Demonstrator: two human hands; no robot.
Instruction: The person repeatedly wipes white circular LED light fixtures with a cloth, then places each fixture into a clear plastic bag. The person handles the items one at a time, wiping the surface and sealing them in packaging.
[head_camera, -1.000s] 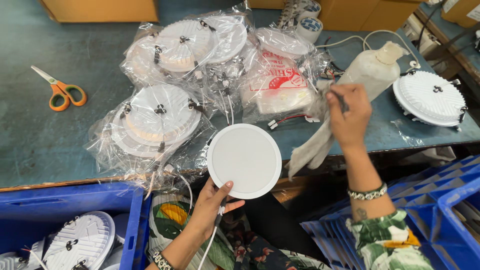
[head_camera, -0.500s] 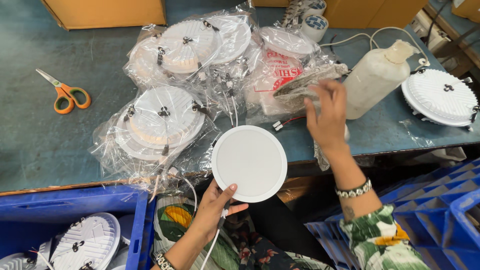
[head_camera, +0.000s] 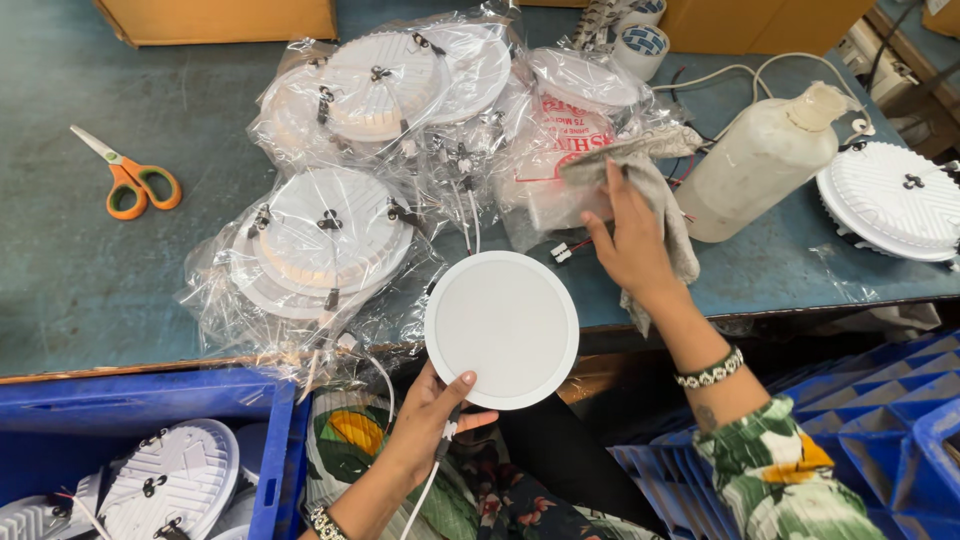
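White and round, the light panel (head_camera: 501, 329) sits face-up in my left hand (head_camera: 430, 425), fingers grasping its lower rim, just off the table's (head_camera: 100, 280) front edge. My right hand (head_camera: 630, 245) clutches a grey cloth (head_camera: 655, 190) above it, beside the plastic bottle (head_camera: 760, 160) and bagged lights (head_camera: 330, 240).

The round lamp panel (head_camera: 501, 328) looks smooth, matt white plastic; the cloth (head_camera: 655, 195) is soft grey fabric; the bags (head_camera: 300, 265) are glossy, crinkled clear plastic.
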